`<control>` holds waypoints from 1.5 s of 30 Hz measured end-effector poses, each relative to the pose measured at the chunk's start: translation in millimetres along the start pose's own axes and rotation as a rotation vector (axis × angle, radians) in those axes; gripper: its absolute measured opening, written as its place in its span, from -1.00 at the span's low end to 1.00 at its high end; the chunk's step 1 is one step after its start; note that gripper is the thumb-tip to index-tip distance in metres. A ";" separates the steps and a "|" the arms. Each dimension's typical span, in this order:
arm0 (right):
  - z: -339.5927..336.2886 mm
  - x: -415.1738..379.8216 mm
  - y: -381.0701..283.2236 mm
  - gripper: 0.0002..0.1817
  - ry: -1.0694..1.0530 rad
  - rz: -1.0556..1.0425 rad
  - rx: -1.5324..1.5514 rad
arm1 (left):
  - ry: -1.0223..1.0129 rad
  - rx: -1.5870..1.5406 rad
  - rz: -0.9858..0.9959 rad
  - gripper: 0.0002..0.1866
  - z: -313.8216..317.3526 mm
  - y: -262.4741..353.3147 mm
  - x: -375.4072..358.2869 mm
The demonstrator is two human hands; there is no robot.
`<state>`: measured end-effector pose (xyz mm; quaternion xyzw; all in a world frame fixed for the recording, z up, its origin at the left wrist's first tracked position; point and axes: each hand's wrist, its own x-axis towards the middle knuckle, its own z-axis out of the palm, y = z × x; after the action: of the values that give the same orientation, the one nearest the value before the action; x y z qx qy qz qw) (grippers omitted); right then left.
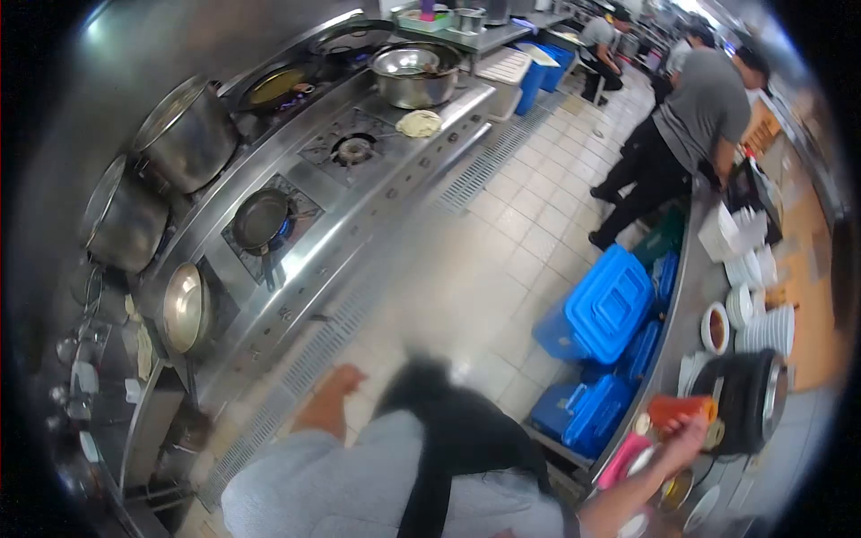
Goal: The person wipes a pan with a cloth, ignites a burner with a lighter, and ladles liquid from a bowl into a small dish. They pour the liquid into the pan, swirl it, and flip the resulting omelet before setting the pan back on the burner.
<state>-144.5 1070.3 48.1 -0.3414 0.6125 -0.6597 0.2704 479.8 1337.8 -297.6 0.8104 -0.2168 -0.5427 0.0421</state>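
Note:
My right hand (687, 437) is wrapped around an orange-red bottle (673, 410) that lies tilted on its side, over the right-hand counter. Close by are a black round cooker (737, 403) and a pink cloth-like item (622, 459). My left hand (345, 377) hangs over the floor near the drain grate with nothing in it; its fingers look loosely apart, though small and a little blurred.
On the left runs a steel stove (336, 224) with a frying pan (260, 220) over a lit burner, plus large pots (186, 134). Blue bins (603, 300) stand under the right counter. Stacked white plates (768, 331) sit on it. A person in grey (708, 99) leans at its far end.

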 end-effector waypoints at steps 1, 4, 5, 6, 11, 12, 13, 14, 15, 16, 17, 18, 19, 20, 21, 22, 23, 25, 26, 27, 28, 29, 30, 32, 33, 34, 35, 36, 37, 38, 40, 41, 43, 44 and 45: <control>39.7 -2.8 27.8 -0.69 -0.176 0.023 -0.027 | -0.047 -0.092 -0.193 -0.65 -1.4 1.7 -0.2; 165.2 -62.6 42.1 -0.68 -0.665 0.079 -0.096 | 0.029 -0.283 -0.216 -0.62 -9.3 7.6 -4.4; 196.2 -77.1 45.6 -0.66 -0.740 0.074 -0.184 | 0.034 -0.305 -0.223 -0.62 -11.0 0.7 7.0; 225.7 -87.7 48.8 -0.65 -0.836 0.118 -0.188 | 0.040 -0.313 -0.095 -0.62 -10.5 -12.7 24.1; 355.9 -114.8 50.4 -0.65 -1.101 0.176 -0.193 | 0.139 -0.552 0.044 -0.55 -52.6 -15.3 61.0; 379.0 -119.0 47.3 -0.64 -1.148 0.155 -0.208 | 0.173 -0.531 0.067 -0.57 -62.1 -19.3 77.7; 401.7 -124.9 40.3 -0.64 -1.167 0.156 -0.212 | 0.206 -0.507 0.090 -0.56 -68.5 -25.2 90.7; 425.7 -131.5 30.5 -0.64 -1.212 0.184 -0.187 | 0.277 -0.623 0.117 -0.58 -75.1 -25.2 86.9; 449.4 -136.7 23.0 -0.63 -1.255 0.212 -0.162 | 0.284 -0.636 0.111 -0.58 -79.8 -26.1 88.6; 472.2 -140.0 18.5 -0.63 -1.268 0.209 -0.163 | 0.326 -0.698 0.141 -0.59 -83.4 -27.3 89.5; 495.2 -141.8 14.2 -0.62 -1.316 0.214 -0.140 | 0.369 -0.761 0.172 -0.60 -84.7 -29.0 92.7; 519.1 -143.6 10.4 -0.61 -1.366 0.220 -0.115 | 0.377 -0.775 0.166 -0.60 -82.6 -30.8 94.1; 542.9 -145.8 6.7 -0.61 -1.382 0.219 -0.114 | 0.406 -0.823 0.167 -0.60 -76.4 -36.8 96.1; 567.2 -147.4 2.8 -0.58 -1.409 0.257 -0.084 | 0.435 -0.871 0.168 -0.61 -69.2 -42.8 97.3; 592.2 -148.5 -0.3 -0.55 -1.434 0.295 -0.055 | 0.464 -0.873 0.185 -0.62 -60.2 -48.4 96.4; 617.7 -149.3 -2.4 -0.55 -1.445 0.297 -0.057 | 0.490 -0.875 0.201 -0.62 -48.2 -53.3 93.3; 643.6 -149.9 -3.2 -0.48 -1.459 0.377 0.031 | 0.489 -0.890 0.160 -0.62 -32.3 -58.9 86.1; 696.4 -150.5 -0.8 -0.42 -1.478 0.466 0.118 | 0.442 -1.056 -0.051 -0.62 -24.4 -43.8 58.9; 723.0 -149.8 1.9 -0.39 -1.454 0.585 0.232 | 0.391 -1.208 -0.225 -0.62 -18.9 -30.8 44.8; 751.7 -150.2 0.6 -0.35 -1.425 0.703 0.353 | 0.430 -1.143 -0.253 -0.62 -4.1 -28.8 45.3; 777.2 -151.8 -3.7 -0.35 -1.433 0.712 0.354 | 0.467 -1.075 -0.282 -0.62 15.7 -34.8 50.7; 802.2 -154.6 -8.7 -0.36 -1.384 0.835 0.407 | 0.475 -1.079 -0.289 -0.62 11.7 -13.4 38.8; 824.5 -154.9 -12.4 -0.36 -1.330 0.957 0.456 | 0.515 -1.339 -0.408 -0.70 16.8 14.2 19.9; 875.4 -149.1 -1.2 -0.37 -1.394 1.080 0.506 | 0.564 -1.606 -0.526 -0.74 2.1 67.3 8.9; 896.9 -147.4 6.4 -0.37 -1.442 1.198 0.548 | 0.615 -1.530 -0.418 -0.74 9.4 81.2 14.7; 914.2 -147.5 9.2 -0.56 -1.389 1.224 0.506 | 0.660 -1.451 -0.313 -0.73 21.1 95.3 19.2; 924.6 -146.4 18.0 -0.56 -1.394 1.228 0.501 | 0.702 -1.368 -0.210 -0.72 33.7 108.5 21.7; 932.4 -145.0 28.8 -0.66 -1.407 1.188 0.510 | 0.738 -1.280 -0.109 -0.71 48.3 119.2 22.5; 937.3 -143.2 35.7 -0.75 -1.420 1.149 0.520 | 0.773 -1.189 -0.009 -0.70 66.1 125.1 24.9; 926.1 -148.7 23.5 -0.86 -1.369 1.115 0.484 | 0.772 -0.879 -0.013 -0.69 90.3 116.5 53.4; 899.4 -158.4 16.7 -0.87 -1.389 0.943 0.354 | 0.821 -0.229 -0.056 -0.67 95.0 131.2 76.9; 887.0 -160.3 15.8 -0.89 -1.394 0.767 0.232 | 0.823 -0.233 -0.060 -0.67 96.7 135.7 79.1; 864.1 -159.1 15.9 -0.86 -1.435 0.572 0.154 | 0.710 -0.223 -0.097 -0.63 102.8 137.9 87.4; 858.7 -157.4 18.0 -0.80 -1.460 0.375 0.074 | 0.709 -0.227 -0.101 -0.63 100.0 141.8 86.3; 859.9 -154.0 21.1 -0.80 -1.465 0.377 0.071 | 0.605 -0.167 -0.178 -0.65 95.8 144.0 84.5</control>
<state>622.0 651.3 22.9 -0.5730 0.3028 -0.2262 0.7272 376.5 1190.2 -365.7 0.9444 -0.0777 -0.2946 0.1232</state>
